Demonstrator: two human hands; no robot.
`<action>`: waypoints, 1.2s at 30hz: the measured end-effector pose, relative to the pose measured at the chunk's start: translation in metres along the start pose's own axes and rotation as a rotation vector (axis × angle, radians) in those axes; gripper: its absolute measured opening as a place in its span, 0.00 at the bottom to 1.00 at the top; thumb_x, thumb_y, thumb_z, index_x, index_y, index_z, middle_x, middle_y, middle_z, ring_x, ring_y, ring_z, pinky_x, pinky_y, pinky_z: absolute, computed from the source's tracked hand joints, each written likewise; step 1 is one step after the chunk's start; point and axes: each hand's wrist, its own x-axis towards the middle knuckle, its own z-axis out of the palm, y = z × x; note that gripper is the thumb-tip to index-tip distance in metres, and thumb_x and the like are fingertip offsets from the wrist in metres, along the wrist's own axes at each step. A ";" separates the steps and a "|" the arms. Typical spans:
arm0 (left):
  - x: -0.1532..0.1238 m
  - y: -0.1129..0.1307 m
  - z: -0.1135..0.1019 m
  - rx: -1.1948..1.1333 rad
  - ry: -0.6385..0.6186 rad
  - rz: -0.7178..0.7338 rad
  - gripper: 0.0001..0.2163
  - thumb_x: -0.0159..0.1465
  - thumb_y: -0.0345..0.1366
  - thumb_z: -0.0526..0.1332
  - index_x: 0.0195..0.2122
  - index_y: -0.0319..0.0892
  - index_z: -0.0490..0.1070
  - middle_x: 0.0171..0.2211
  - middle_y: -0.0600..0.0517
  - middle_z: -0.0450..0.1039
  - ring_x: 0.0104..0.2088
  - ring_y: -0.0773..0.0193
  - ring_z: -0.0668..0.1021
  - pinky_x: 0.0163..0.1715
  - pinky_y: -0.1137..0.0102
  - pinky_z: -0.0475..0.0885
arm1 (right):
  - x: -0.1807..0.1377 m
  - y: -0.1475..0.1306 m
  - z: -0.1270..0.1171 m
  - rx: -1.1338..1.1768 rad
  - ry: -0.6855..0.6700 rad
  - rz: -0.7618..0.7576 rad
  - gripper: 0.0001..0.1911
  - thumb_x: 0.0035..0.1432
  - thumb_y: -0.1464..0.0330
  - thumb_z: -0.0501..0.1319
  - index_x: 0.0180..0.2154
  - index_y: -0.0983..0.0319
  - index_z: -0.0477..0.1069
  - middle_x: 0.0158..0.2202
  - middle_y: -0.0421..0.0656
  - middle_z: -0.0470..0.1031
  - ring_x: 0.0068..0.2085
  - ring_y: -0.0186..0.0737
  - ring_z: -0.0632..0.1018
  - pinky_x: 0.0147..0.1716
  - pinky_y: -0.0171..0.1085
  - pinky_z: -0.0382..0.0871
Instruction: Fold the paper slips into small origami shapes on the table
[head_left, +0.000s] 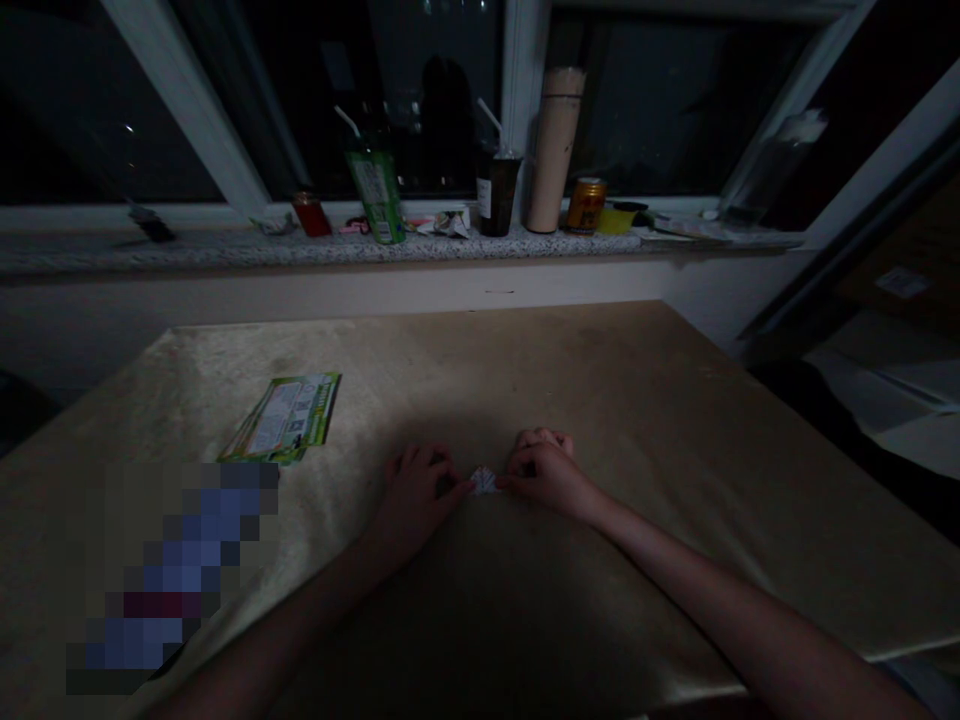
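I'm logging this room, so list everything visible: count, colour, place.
Patterned piece: 1, whitish, between hands
Packets: several, mostly green, table left
Pixelated object: 1, bluish, table left
Table: 1, tan, under hands
Sill: 1, grey, behind table
Window frame: 1, pale, behind sill
Jar: 1, red, sill left
Drink container: 1, green, right of jar
Cup: 1, dark, sill middle
Straws: 2, white, container and cup
Flask: 1, pinkish, right of cup
Can: 1, orange, right of flask
Tub: 1, yellow, right of can
Bottle: 1, clear, sill right
Clutter: uncounted, mixed, along sill
Boxlike shapes: uncounted, pale, far right
Left hand, right hand: 2, bare, flanking piece
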 end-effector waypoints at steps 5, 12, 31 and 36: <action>0.002 -0.003 0.003 -0.033 0.020 -0.059 0.12 0.60 0.46 0.62 0.27 0.44 0.75 0.41 0.49 0.69 0.46 0.50 0.69 0.47 0.49 0.58 | 0.001 -0.001 0.001 -0.011 0.002 0.023 0.10 0.50 0.59 0.68 0.23 0.57 0.77 0.31 0.38 0.73 0.42 0.42 0.70 0.43 0.43 0.49; 0.002 0.002 0.001 0.028 0.036 -0.101 0.13 0.61 0.48 0.61 0.31 0.43 0.72 0.38 0.50 0.70 0.43 0.51 0.69 0.44 0.53 0.61 | 0.001 -0.002 -0.001 -0.018 -0.026 0.037 0.07 0.48 0.62 0.69 0.24 0.57 0.77 0.32 0.37 0.73 0.42 0.42 0.70 0.44 0.43 0.49; -0.018 0.010 0.005 0.432 -0.044 0.490 0.18 0.68 0.24 0.47 0.55 0.45 0.67 0.56 0.49 0.68 0.56 0.52 0.67 0.53 0.53 0.56 | -0.001 0.008 0.004 -0.216 -0.051 -0.073 0.38 0.54 0.56 0.63 0.62 0.55 0.53 0.68 0.56 0.39 0.67 0.56 0.43 0.61 0.59 0.38; -0.026 0.004 -0.001 0.380 -0.144 0.510 0.22 0.69 0.33 0.47 0.65 0.45 0.51 0.64 0.48 0.55 0.62 0.52 0.59 0.60 0.51 0.47 | 0.000 0.009 0.003 -0.257 -0.072 -0.102 0.36 0.55 0.55 0.63 0.62 0.55 0.56 0.68 0.53 0.40 0.67 0.59 0.44 0.61 0.62 0.39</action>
